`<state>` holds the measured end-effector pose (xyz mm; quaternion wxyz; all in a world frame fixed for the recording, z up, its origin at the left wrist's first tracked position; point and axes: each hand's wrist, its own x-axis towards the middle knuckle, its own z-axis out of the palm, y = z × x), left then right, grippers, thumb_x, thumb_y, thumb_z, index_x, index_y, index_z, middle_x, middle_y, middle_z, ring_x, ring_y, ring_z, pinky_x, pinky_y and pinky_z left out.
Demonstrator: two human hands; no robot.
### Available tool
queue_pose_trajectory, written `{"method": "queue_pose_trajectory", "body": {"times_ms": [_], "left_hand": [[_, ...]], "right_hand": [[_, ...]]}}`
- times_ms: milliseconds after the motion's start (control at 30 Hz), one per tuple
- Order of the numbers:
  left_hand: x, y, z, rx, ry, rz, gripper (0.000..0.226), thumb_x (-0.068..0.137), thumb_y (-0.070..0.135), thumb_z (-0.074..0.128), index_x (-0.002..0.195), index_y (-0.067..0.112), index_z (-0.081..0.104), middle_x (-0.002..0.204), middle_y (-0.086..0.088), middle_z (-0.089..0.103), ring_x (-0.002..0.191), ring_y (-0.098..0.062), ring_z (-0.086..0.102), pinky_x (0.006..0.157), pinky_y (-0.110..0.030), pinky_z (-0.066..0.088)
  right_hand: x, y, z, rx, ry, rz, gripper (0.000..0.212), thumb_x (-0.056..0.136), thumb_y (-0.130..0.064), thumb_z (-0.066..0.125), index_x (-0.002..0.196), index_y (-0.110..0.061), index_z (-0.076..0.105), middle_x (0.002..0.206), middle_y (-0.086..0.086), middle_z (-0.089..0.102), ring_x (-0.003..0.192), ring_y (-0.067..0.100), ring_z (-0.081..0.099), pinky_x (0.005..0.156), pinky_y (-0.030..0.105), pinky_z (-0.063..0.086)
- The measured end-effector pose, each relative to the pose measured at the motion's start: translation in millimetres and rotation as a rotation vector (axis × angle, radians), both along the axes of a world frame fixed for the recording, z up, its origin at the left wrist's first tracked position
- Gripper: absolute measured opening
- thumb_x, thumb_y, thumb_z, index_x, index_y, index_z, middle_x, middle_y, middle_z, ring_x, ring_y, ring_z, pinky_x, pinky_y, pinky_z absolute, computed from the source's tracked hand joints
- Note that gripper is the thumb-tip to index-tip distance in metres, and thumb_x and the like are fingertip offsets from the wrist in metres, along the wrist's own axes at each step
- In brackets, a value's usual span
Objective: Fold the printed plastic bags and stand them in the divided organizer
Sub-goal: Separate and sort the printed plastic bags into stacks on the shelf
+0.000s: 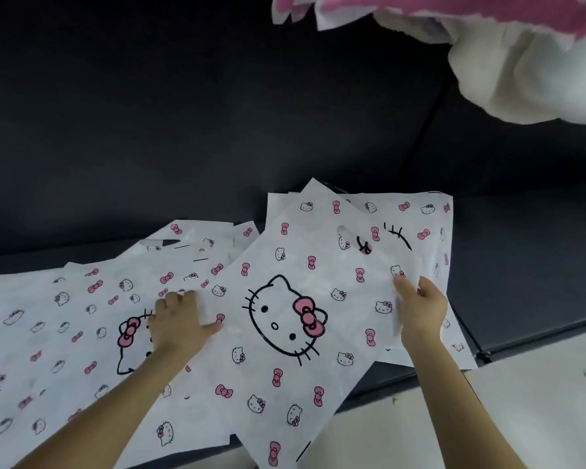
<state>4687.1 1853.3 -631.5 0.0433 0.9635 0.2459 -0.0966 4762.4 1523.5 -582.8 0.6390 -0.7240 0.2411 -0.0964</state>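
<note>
Centrally bag [286, 363], gripped between left hand [178, 321], right hand [422, 309].

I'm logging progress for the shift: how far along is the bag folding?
Done: nothing visible; no folded bag and no organizer in view. In hand: the top bag, flat, its left edge held by the left hand, its right edge pinched by the right hand. Left: folding it, then the other bags spread flat beneath and beside it on the dark surface, and standing them all up.
</note>
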Motion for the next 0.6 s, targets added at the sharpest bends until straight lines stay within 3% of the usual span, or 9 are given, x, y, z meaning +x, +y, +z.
{"method": "queue_pose_trajectory", "body": {"times_ms": [133,233,300,367,467,600], "left_hand": [[-2.6,0.8,-0.2,-0.137,-0.063,0.005,0.066,0.082,0.058,0.064,0.13,0.017,0.047,0.115,-0.006,0.061,0.103,-0.023,0.059,0.081,-0.031,0.046],[-2.8,-2.9,8.3,-0.318,-0.31,0.009,0.042,0.086,0.035,0.068,0.119,0.01,0.058,0.099,-0.005,0.068,0.078,-0.025,0.062,0.064,-0.03,0.043],[0.4,-6.0,20.2,-0.447,-0.504,0.027,0.03,0.087,0.022,0.069,0.11,0.004,0.063,0.087,-0.006,0.068,0.067,-0.024,0.057,0.055,-0.027,0.035],[12.2,-14.2,36.9,-0.501,-0.613,-0.006,0.024,0.088,0.018,0.068,0.106,0.004,0.064,0.084,-0.003,0.066,0.066,-0.021,0.055,0.055,-0.025,0.034],[55.5,-29.8,65.9,-0.532,-0.721,-0.09,0.02,0.089,0.018,0.067,0.104,0.005,0.065,0.083,-0.003,0.065,0.072,-0.024,0.057,0.06,-0.028,0.037],[126.3,-45.3,92.8,-0.229,-0.811,-0.272,0.038,0.08,0.029,0.074,0.107,0.003,0.066,0.095,-0.021,0.065,0.09,-0.041,0.059,0.08,-0.045,0.039]], "right_hand": [[-6.0,-1.2,2.2,0.016,-0.017,0.019,0.036,0.087,-0.01,0.064,0.066,0.006,0.039,0.064,0.008,0.032,0.063,0.021,0.029,0.06,0.026,0.032],[-12.1,-6.3,8.3,0.031,-0.024,-0.012,0.035,0.088,-0.011,0.064,0.063,-0.007,0.041,0.056,-0.002,0.036,0.054,0.015,0.033,0.053,0.022,0.035],[-15.9,-16.0,12.6,0.067,-0.032,-0.068,0.022,0.088,-0.013,0.066,0.07,-0.005,0.055,0.061,-0.002,0.053,0.055,0.013,0.048,0.057,0.023,0.045],[-17.4,-28.3,17.0,0.086,-0.037,-0.134,0.015,0.088,-0.014,0.066,0.078,-0.004,0.063,0.07,-0.001,0.063,0.061,0.012,0.057,0.058,0.022,0.049],[-13.8,-45.1,22.7,0.124,-0.049,-0.235,0.016,0.088,-0.014,0.067,0.072,-0.011,0.063,0.071,-0.002,0.062,0.062,0.012,0.056,0.055,0.02,0.048],[-4.0,-53.5,23.8,0.177,-0.042,-0.399,0.028,0.087,-0.015,0.065,0.062,-0.014,0.052,0.064,-0.003,0.056,0.055,0.012,0.049,0.052,0.022,0.045]]}}
